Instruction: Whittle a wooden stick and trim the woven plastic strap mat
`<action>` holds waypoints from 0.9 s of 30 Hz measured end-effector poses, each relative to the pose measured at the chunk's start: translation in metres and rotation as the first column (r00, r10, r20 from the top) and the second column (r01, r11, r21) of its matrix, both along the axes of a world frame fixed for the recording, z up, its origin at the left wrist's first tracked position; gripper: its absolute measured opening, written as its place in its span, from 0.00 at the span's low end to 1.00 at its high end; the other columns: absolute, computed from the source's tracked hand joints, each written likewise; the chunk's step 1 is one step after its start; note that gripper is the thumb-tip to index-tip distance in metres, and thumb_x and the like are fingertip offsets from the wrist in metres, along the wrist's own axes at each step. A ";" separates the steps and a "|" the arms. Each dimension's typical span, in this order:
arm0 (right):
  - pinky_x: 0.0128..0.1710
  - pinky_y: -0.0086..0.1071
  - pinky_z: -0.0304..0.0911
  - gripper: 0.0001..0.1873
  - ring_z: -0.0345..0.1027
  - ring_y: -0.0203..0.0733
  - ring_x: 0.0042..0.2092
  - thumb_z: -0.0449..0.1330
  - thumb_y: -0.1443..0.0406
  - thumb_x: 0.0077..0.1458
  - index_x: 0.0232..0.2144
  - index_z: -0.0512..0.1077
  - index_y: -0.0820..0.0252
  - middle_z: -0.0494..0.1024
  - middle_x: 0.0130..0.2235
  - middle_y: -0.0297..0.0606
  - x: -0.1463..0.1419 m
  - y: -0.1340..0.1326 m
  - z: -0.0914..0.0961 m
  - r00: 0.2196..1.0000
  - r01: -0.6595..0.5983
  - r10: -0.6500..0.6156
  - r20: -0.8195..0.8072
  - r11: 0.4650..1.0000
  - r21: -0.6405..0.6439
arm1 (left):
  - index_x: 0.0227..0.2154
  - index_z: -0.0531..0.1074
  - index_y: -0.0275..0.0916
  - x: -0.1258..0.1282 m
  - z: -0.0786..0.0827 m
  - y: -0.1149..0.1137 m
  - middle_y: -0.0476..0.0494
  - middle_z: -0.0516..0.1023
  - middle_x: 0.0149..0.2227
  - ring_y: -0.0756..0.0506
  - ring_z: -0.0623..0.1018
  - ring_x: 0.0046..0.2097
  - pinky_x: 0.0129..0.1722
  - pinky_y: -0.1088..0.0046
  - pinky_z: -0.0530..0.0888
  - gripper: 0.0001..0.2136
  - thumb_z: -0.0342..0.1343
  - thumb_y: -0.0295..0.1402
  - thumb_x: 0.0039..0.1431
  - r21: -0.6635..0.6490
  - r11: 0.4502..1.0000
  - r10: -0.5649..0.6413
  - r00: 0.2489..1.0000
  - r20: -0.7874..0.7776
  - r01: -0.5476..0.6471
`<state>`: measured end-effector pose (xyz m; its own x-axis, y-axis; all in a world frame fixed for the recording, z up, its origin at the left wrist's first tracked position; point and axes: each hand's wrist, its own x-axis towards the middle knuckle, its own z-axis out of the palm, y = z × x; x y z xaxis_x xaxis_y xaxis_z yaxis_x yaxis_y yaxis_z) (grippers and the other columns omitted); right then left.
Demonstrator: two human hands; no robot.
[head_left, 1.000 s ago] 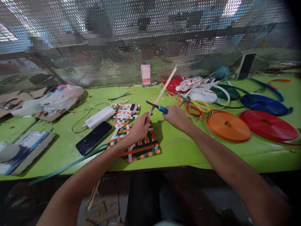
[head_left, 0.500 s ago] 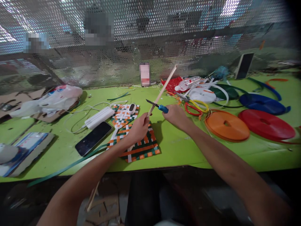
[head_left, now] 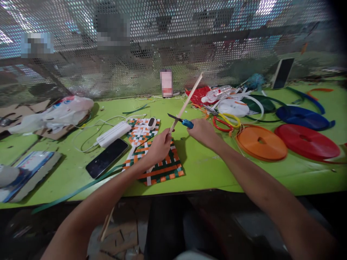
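Closed round the lower part of a thin wooden stick (head_left: 190, 96), my left hand (head_left: 159, 146) tilts it up and to the right. My right hand (head_left: 202, 133) grips the blue handle of a knife (head_left: 186, 123). The knife's dark blade lies across the stick, just above my left fingers. Beneath my left hand is a woven piece (head_left: 162, 169) of orange, green and white strips, partly covered by the hand and forearm. A smaller woven piece (head_left: 141, 130), orange and white, lies behind it with a small white device (head_left: 151, 124) on top.
A black phone (head_left: 107, 158) and a white power strip (head_left: 114, 133) lie left of the weaving. At right are an orange strip roll (head_left: 261, 142), a red roll (head_left: 307, 141), a blue roll (head_left: 302, 118) and scissors (head_left: 222, 123). A perforated metal screen (head_left: 141, 65) stands behind the green table.
The view has shifted very slightly. Both hands hold nearly the same pose, with the blade still across the stick at about the same spot.
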<state>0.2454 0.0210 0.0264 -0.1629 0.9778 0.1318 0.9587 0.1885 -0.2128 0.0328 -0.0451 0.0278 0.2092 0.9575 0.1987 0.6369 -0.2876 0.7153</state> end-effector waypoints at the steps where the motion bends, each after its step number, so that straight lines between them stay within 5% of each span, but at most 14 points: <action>1: 0.34 0.34 0.60 0.13 0.78 0.53 0.38 0.57 0.63 0.63 0.40 0.82 0.60 0.83 0.36 0.50 0.000 0.001 0.000 1.000 0.007 -0.007 0.003 1.000 0.000 | 0.46 0.72 0.38 0.000 -0.001 0.000 0.46 0.72 0.31 0.46 0.68 0.32 0.33 0.70 0.61 0.13 0.44 0.34 0.73 -0.008 1.000 0.006 1.000 0.003 -0.006; 9: 0.38 0.36 0.63 0.12 0.78 0.55 0.40 0.60 0.64 0.60 0.40 0.82 0.64 0.82 0.37 0.53 -0.003 0.008 0.003 0.998 0.028 -0.028 0.058 1.000 0.001 | 0.50 0.73 0.36 0.001 -0.009 0.004 0.47 0.71 0.31 0.46 0.68 0.32 0.32 0.71 0.62 0.15 0.43 0.34 0.73 -0.045 0.999 0.016 0.999 0.042 -0.014; 13: 0.41 0.38 0.64 0.13 0.77 0.55 0.41 0.62 0.62 0.60 0.40 0.82 0.65 0.82 0.37 0.53 -0.001 0.011 0.002 0.995 0.037 -0.037 0.088 0.999 0.008 | 0.44 0.73 0.37 0.002 -0.015 0.009 0.50 0.67 0.28 0.49 0.64 0.27 0.27 0.73 0.59 0.13 0.45 0.36 0.72 -0.123 0.992 0.015 0.991 0.130 0.001; 20: 0.43 0.40 0.66 0.15 0.77 0.57 0.43 0.59 0.62 0.64 0.44 0.82 0.67 0.82 0.39 0.55 0.009 0.024 -0.003 0.992 0.069 -0.069 0.103 0.998 0.004 | 0.45 0.70 0.38 0.013 -0.010 0.010 0.55 0.56 0.26 0.54 0.55 0.22 0.20 0.78 0.54 0.08 0.47 0.32 0.70 -0.493 0.862 0.212 0.796 0.566 0.121; 27: 0.43 0.39 0.67 0.15 0.78 0.56 0.43 0.60 0.62 0.62 0.43 0.82 0.66 0.82 0.40 0.55 0.016 0.025 -0.006 0.993 0.088 -0.087 0.075 0.996 -0.019 | 0.46 0.70 0.37 0.010 0.000 0.001 0.56 0.55 0.26 0.55 0.54 0.22 0.19 0.79 0.54 0.09 0.48 0.32 0.70 -0.499 0.857 0.216 0.790 0.573 0.128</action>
<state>0.2616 0.0457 0.0201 -0.0851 0.9912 0.1012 0.9846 0.0992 -0.1442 0.0430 -0.0446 0.0277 0.1685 0.9588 -0.2285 0.0383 0.2253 0.9735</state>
